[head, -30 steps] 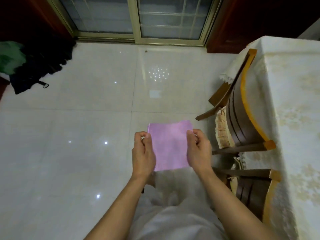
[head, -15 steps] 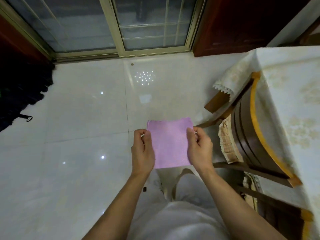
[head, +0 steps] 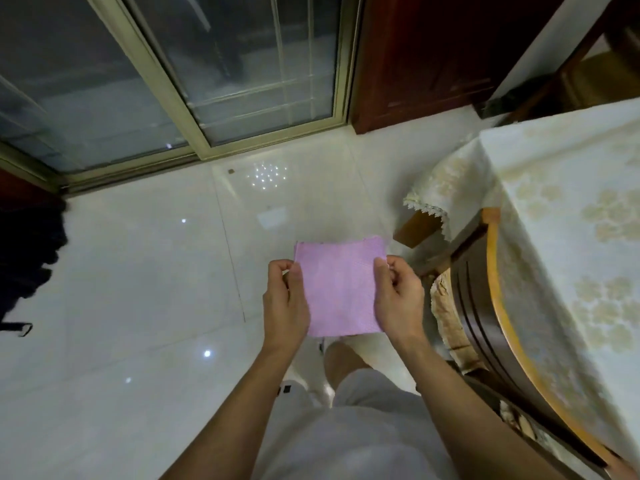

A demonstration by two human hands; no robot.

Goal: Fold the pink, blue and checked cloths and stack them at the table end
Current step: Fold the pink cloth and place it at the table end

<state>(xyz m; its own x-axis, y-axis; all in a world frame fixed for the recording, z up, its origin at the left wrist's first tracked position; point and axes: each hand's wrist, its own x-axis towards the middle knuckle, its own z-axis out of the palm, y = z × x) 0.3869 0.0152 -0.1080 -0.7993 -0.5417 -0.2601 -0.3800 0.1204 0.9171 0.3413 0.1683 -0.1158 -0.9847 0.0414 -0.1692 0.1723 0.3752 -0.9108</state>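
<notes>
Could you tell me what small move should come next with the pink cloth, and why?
Probably carry it right to the table: the pink cloth already looks folded square, pinched at its sides by the left hand and right hand above the floor.

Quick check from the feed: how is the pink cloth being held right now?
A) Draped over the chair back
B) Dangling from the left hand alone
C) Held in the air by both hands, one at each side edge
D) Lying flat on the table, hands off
C: the pink cloth hangs above the floor, the left hand pinching its left edge and the right hand pinching its right edge, clear of the table.
</notes>
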